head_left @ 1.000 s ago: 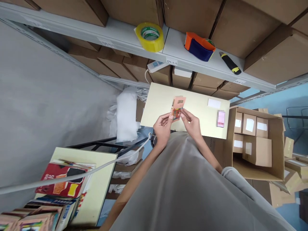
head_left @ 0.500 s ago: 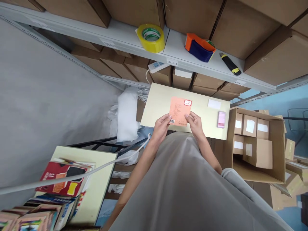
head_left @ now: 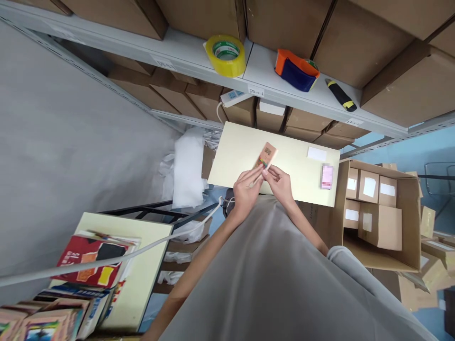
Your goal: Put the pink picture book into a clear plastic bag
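Left grip (head_left: 246, 191) and right grip (head_left: 282, 184) are pinching the book (head_left: 268, 151), nearly closed. Its picture side is replacing the text side, so inspection is apparently continuing.

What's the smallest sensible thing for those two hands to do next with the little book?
Probably slide the left hand a little off the small book: its fingers lie across the colourful printing, hiding some, while the right hand also seems to hold the book's lower end.

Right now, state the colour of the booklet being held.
The booklet is peach-pink with a multicoloured patch, best seen in the head view.
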Available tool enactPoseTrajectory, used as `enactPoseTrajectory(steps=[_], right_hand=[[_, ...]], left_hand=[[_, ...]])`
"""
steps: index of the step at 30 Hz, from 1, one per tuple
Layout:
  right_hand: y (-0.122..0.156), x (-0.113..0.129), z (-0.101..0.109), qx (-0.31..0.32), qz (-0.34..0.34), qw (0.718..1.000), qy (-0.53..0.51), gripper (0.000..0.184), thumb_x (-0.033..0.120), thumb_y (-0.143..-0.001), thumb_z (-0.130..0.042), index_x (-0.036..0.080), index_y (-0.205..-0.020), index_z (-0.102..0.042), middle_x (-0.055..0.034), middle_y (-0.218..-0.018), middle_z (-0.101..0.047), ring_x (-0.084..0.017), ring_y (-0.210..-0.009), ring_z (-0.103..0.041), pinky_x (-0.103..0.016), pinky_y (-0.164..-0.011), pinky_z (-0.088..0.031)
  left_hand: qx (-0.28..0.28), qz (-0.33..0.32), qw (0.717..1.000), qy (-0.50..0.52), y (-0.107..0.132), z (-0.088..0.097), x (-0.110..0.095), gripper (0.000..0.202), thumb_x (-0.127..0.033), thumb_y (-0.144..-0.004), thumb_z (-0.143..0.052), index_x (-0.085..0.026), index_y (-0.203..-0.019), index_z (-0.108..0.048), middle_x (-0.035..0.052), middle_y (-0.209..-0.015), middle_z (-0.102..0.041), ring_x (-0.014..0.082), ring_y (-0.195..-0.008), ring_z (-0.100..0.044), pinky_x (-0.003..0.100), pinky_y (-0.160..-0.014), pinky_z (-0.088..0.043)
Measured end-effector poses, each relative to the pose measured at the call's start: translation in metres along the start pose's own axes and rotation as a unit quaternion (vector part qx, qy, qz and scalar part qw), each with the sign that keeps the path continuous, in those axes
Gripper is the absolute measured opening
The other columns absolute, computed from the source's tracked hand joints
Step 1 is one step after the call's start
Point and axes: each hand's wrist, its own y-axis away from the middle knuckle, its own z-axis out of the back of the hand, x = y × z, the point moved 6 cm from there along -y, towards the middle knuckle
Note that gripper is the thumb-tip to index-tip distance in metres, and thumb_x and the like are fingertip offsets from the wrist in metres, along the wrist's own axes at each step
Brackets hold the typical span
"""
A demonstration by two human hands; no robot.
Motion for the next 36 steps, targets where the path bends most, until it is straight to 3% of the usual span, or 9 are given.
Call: enactPoseTrajectory(steps=[4,8,13,17,21,25,28,32,36], right_hand=[[-0.004,0.003,0.005,0.001,0.005,1.0,-0.006,0.071,0.086,-0.086,-0.084,0.023,-0.119,-0.086,-0.0084,-0.109,-0.09,-0.029,-0.103,-0.085,-0.043,-0.095,-0.073],[-0.005,-0.002,0.02,-0.002,-0.006,1.0,-0.015,0.07,0.085,-0.09,-0.082,0.023,-0.125,-0.084,-0.0077,-0.111,-0.09,-0.027,-0.097,-0.084,-0.042,-0.093,-0.072],[-0.005,-0.014,0.021,0.024,-0.018,0.999,-0.024,0.067,0.083,-0.091,-0.083,0.024,-0.122,-0.081,-0.0061,-0.107,-0.088,-0.024,-0.088,-0.081,-0.04,-0.092,-0.07],[-0.015,-0.023,0.015,0.028,-0.027,0.998,-0.044,0.066,0.085,-0.088,-0.083,0.027,-0.119,-0.073,-0.0046,-0.104,-0.088,-0.024,-0.093,-0.083,-0.041,-0.095,-0.07],[-0.024,-0.019,0.006,0.046,0.001,0.995,-0.091,0.06,0.083,-0.091,-0.079,0.028,-0.111,-0.067,-0.0108,-0.117,-0.089,-0.03,-0.115,-0.084,-0.048,-0.106,-0.068],[-0.024,-0.014,0.008,0.052,-0.007,0.993,-0.107,0.064,0.089,-0.088,-0.077,0.029,-0.109,-0.066,-0.0147,-0.123,-0.088,-0.036,-0.123,-0.082,-0.055,-0.107,-0.068],[-0.02,-0.016,0.025,0.023,-0.018,0.998,-0.059,0.068,0.089,-0.083,-0.083,0.028,-0.108,-0.068,-0.0121,-0.119,-0.088,-0.032,-0.111,-0.083,-0.049,-0.104,-0.069],[-0.017,-0.02,0.046,-0.018,-0.012,1.0,-0.001,0.066,0.084,-0.084,-0.087,0.025,-0.109,-0.073,-0.0064,-0.098,-0.086,-0.023,-0.087,-0.079,-0.04,-0.089,-0.068],[-0.013,-0.014,0.048,-0.033,0.009,0.999,0.022,0.061,0.08,-0.085,-0.088,0.024,-0.106,-0.076,-0.0066,-0.096,-0.086,-0.023,-0.084,-0.078,-0.039,-0.083,-0.068]], left_hand=[[0.033,-0.065,0.996,-0.046,-0.001,-0.003,-0.011,0.033,-0.05,-0.101,-0.085,-0.03,-0.126,-0.091,0.0122,-0.138,-0.086,0.0331,-0.128,-0.078,0.056,-0.118,-0.063],[-0.071,0.037,0.997,-0.024,-0.015,0.025,0.018,0.053,-0.056,-0.098,-0.087,-0.024,-0.14,-0.084,0.0165,-0.146,-0.081,0.0299,-0.118,-0.079,0.044,-0.101,-0.066],[-0.052,0.139,0.988,0.049,-0.027,0.036,0.041,0.048,-0.063,-0.086,-0.094,-0.019,-0.106,-0.092,0.0132,-0.104,-0.088,0.0251,-0.085,-0.077,0.037,-0.08,-0.062],[-0.031,0.035,0.999,-0.022,-0.025,0.026,-0.001,0.028,-0.052,-0.094,-0.089,-0.026,-0.104,-0.094,0.0069,-0.096,-0.088,0.023,-0.081,-0.074,0.038,-0.079,-0.062],[0.085,-0.122,0.985,-0.092,-0.006,-0.01,-0.05,0.015,-0.041,-0.102,-0.081,-0.031,-0.103,-0.092,0.0066,-0.105,-0.09,0.0269,-0.095,-0.08,0.044,-0.094,-0.064],[0.15,-0.182,0.964,-0.126,0.009,-0.029,-0.065,0.015,-0.032,-0.105,-0.077,-0.031,-0.104,-0.092,0.0069,-0.111,-0.09,0.0287,-0.098,-0.083,0.043,-0.092,-0.062],[0.094,-0.127,0.984,-0.085,-0.004,-0.015,-0.048,0.016,-0.035,-0.106,-0.078,-0.029,-0.109,-0.092,0.0067,-0.107,-0.089,0.0255,-0.092,-0.081,0.04,-0.089,-0.063],[0.0,0.05,0.998,0.029,-0.036,0.006,0.01,0.03,-0.05,-0.095,-0.09,-0.021,-0.105,-0.09,0.0092,-0.102,-0.087,0.0226,-0.083,-0.077,0.033,-0.08,-0.061],[0.002,0.11,0.992,0.068,-0.055,0.0,0.047,0.036,-0.05,-0.087,-0.095,-0.02,-0.105,-0.088,0.0106,-0.101,-0.086,0.0259,-0.093,-0.08,0.034,-0.085,-0.062]])
